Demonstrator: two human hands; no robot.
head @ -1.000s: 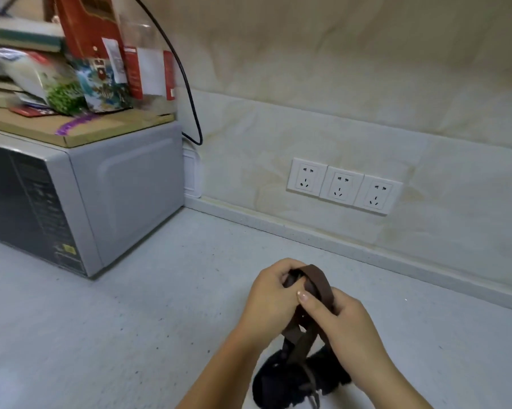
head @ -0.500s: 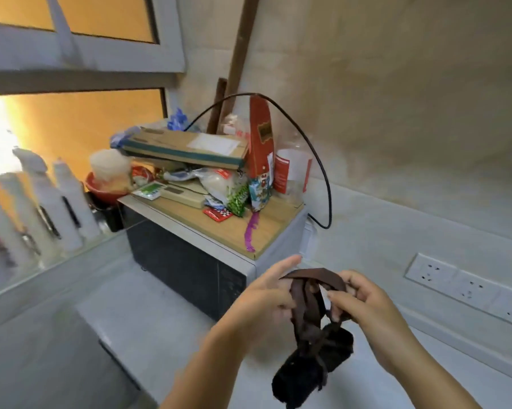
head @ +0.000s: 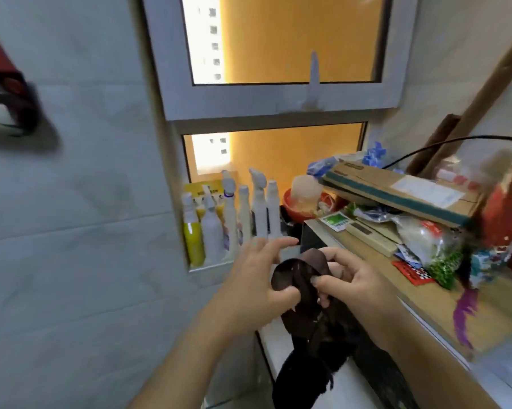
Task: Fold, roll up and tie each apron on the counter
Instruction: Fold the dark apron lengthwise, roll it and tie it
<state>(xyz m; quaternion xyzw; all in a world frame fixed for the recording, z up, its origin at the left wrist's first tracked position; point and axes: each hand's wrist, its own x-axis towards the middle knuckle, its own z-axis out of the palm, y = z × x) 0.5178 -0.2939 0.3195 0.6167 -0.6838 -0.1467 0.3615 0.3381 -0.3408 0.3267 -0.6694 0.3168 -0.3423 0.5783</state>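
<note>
The left hand [head: 257, 278] pinches one brown strap [head: 293, 270] under its thumb, forefinger stretched out; the right hand [head: 358, 286] has its fingers curled round the same strap. One dark rolled apron [head: 304, 370] hangs below both hands, in front of the microwave [head: 310, 237]; about six blurred bottles [head: 260, 208] stand left of the microwave

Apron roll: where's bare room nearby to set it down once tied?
The board has bare wood at its near edge, between the right hand and purple ribbon. Behind it packets and a box crowd in; bottles fill the window ledge. The apron blocks the view below.
</note>
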